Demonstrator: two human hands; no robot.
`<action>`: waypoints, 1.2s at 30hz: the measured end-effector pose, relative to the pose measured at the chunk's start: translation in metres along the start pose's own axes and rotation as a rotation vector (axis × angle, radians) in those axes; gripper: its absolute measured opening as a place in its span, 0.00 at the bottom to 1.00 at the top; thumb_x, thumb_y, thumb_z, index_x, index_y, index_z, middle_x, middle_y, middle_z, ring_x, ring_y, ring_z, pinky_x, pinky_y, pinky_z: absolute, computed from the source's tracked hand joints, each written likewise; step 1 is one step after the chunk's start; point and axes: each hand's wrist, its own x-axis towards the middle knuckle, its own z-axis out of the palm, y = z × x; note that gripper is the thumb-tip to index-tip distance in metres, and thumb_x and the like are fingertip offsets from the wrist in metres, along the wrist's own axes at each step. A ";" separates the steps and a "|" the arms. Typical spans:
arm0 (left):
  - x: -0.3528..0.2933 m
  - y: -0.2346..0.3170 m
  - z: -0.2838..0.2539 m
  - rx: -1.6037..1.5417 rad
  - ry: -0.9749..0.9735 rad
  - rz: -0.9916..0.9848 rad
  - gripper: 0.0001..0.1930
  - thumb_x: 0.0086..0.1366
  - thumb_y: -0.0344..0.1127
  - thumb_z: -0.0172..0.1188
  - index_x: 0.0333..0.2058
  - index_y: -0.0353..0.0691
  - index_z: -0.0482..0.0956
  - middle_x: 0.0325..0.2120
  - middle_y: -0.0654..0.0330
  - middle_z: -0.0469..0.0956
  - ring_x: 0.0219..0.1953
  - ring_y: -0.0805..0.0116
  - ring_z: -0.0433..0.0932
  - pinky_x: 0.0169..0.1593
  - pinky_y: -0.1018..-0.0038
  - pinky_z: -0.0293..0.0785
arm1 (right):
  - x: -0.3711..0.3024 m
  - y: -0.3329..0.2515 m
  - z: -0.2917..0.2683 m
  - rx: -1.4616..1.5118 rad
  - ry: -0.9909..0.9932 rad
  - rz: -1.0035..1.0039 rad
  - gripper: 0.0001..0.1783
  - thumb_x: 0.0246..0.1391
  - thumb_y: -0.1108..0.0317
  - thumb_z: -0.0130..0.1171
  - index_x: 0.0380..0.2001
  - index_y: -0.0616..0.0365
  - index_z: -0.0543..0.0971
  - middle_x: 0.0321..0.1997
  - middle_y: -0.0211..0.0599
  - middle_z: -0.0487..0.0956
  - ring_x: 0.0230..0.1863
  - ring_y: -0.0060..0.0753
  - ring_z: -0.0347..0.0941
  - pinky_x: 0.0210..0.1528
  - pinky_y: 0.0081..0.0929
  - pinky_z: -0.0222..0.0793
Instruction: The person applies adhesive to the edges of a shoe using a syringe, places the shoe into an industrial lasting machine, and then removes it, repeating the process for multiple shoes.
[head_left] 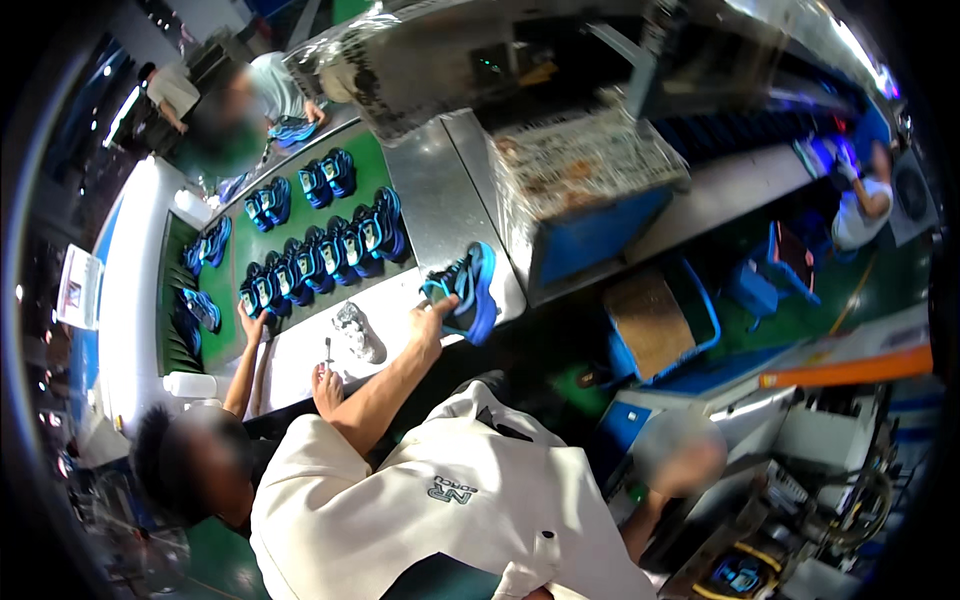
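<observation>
My left hand [432, 318] grips a black and blue sports shoe [474, 295] by its heel end, above the front end of the conveyor's metal edge. The shoe is tilted, its bright blue sole facing right. At the lower right, my right hand [682, 455] is blurred out, so its fingers do not show; it is beside the machine. A co-worker at the left touches the near end of a row of similar shoes [315, 260] with one hand [252, 322]. That person's other hand [327, 388] holds a small brush [328, 352] upright.
A crumpled silvery lump [353, 330] lies on the white ledge [300, 355]. More shoes stand on the green belt [240, 235]. A blue box-like cover [590, 235] is right of the metal plate. A blue-framed chair [650, 325] and a machine [740, 530] stand rightward. Other people work farther off.
</observation>
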 end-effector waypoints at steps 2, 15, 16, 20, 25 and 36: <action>0.066 0.022 -0.002 -0.007 0.068 0.055 0.26 0.50 0.29 0.70 0.47 0.22 0.72 0.38 0.50 0.79 0.37 0.59 0.80 0.43 0.66 0.78 | 0.054 -0.029 0.025 0.185 0.038 -0.147 0.15 0.54 0.74 0.57 0.46 0.60 0.76 0.36 0.39 0.75 0.33 0.32 0.71 0.33 0.27 0.68; 0.312 0.024 0.034 0.817 0.431 0.150 0.47 0.50 0.41 0.70 0.64 0.37 0.51 0.56 0.46 0.66 0.49 0.43 0.74 0.49 0.52 0.72 | 0.244 -0.708 0.197 0.247 -0.079 -1.607 0.26 0.38 0.76 0.66 0.46 0.53 0.77 0.49 0.39 0.78 0.49 0.40 0.76 0.48 0.30 0.75; 0.334 -0.001 0.031 0.833 0.427 0.205 0.47 0.50 0.41 0.70 0.64 0.37 0.52 0.56 0.47 0.67 0.48 0.43 0.75 0.47 0.53 0.73 | 0.235 -0.754 0.210 0.188 0.008 -1.782 0.25 0.43 0.76 0.62 0.49 0.49 0.76 0.52 0.36 0.76 0.50 0.39 0.75 0.50 0.29 0.75; 0.366 -0.024 0.035 0.849 0.397 0.106 0.43 0.52 0.39 0.67 0.63 0.36 0.55 0.57 0.46 0.66 0.49 0.45 0.74 0.49 0.57 0.70 | 0.213 -0.859 0.324 0.160 0.057 -2.126 0.37 0.36 0.80 0.62 0.55 0.45 0.72 0.64 0.39 0.66 0.63 0.44 0.64 0.62 0.37 0.64; 0.377 0.001 0.025 0.601 0.368 0.341 0.38 0.56 0.37 0.63 0.62 0.33 0.58 0.58 0.42 0.66 0.53 0.46 0.71 0.56 0.63 0.66 | 0.188 -0.901 0.367 0.159 0.189 -2.076 0.07 0.39 0.67 0.59 0.24 0.52 0.73 0.28 0.33 0.74 0.36 0.35 0.73 0.33 0.33 0.72; 0.100 0.116 0.052 -0.185 -0.949 -0.051 0.25 0.62 0.39 0.64 0.52 0.27 0.70 0.43 0.45 0.79 0.46 0.52 0.79 0.53 0.60 0.75 | 0.304 -0.713 0.104 0.947 -0.125 -0.854 0.17 0.42 0.65 0.70 0.32 0.67 0.81 0.27 0.34 0.82 0.28 0.19 0.76 0.32 0.21 0.73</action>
